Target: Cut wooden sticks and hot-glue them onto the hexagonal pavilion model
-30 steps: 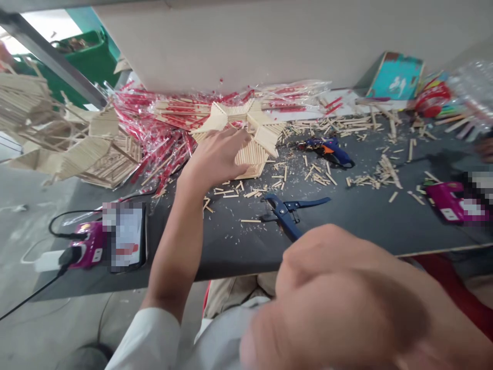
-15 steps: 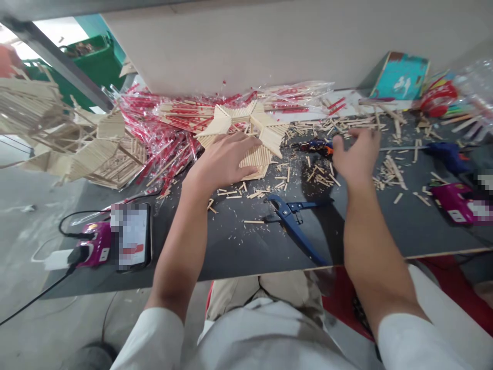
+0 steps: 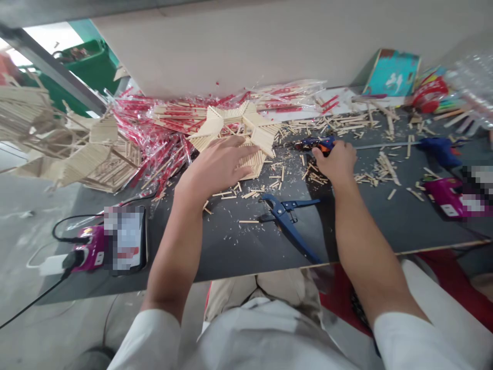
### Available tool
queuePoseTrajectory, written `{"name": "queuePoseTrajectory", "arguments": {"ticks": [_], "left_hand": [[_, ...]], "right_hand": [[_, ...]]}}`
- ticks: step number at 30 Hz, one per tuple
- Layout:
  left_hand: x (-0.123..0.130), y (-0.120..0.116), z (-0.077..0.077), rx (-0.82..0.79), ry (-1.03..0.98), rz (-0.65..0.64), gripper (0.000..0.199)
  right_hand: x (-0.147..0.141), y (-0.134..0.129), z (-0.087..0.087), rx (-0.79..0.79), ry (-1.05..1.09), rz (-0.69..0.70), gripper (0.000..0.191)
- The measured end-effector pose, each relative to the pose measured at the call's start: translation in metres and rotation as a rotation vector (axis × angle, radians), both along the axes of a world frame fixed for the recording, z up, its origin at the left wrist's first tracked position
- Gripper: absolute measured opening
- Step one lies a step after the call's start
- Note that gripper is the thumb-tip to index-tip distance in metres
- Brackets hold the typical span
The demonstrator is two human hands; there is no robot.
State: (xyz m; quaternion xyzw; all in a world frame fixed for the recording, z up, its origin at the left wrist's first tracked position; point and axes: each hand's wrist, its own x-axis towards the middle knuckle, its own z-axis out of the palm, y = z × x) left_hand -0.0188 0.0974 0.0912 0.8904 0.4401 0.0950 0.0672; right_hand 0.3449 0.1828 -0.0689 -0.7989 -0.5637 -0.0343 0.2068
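Observation:
My left hand point(image 3: 215, 167) lies over a star-shaped model of thin wooden sticks point(image 3: 265, 134), its thumb and fingers resting around the near left part. My right hand point(image 3: 338, 162) is closed around the rear of a blue glue gun point(image 3: 316, 143) with an orange trigger; the hand hides part of the gun. A pale glue stick seems to run out to its right. Blue-handled cutters point(image 3: 289, 221) lie in front of the hands, jaws apart. Short cut sticks point(image 3: 318, 177) and crumbs are scattered between the model and my right hand.
At the left stands a larger stick structure point(image 3: 96, 154). Red-and-plain sticks in plastic point(image 3: 154, 128) line the back. A phone point(image 3: 131, 241) and purple power block point(image 3: 92, 246) sit front left. Another blue glue gun point(image 3: 441, 151) and a purple block point(image 3: 442, 198) are at right.
My right hand has come down from above the glue gun and closed on its rear. My left hand stays on the model; the whole view has shifted slightly.

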Motion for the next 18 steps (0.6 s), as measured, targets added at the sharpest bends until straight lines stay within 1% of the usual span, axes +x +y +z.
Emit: {"name": "queuePoseTrajectory", "arguments": {"ticks": [4,7,9,11,13,15,18], "left_hand": [[0.007,-0.006,0.001,0.030,0.006,0.040,0.046],[0.014,-0.012,0.001,0.085,-0.008,0.081,0.041],[0.016,-0.013,0.001,0.115,-0.012,0.088,0.039],[0.016,-0.010,-0.001,0.124,-0.022,0.073,0.037],[0.014,-0.005,-0.004,0.117,-0.050,0.044,0.040],[0.012,0.002,-0.008,0.103,-0.089,0.013,0.047],[0.011,0.010,-0.015,0.079,-0.130,-0.016,0.055]], "right_hand": [[-0.004,-0.004,0.007,0.009,0.017,-0.010,0.060],[-0.013,-0.013,0.022,0.081,0.005,0.033,0.048],[-0.023,-0.021,0.036,0.173,-0.009,0.125,0.038],[-0.035,-0.029,0.049,0.267,0.004,0.248,0.032],[-0.047,-0.036,0.057,0.339,0.061,0.361,0.029],[-0.059,-0.041,0.058,0.381,0.141,0.455,0.028],[-0.071,-0.042,0.050,0.407,0.209,0.585,0.027]]}}
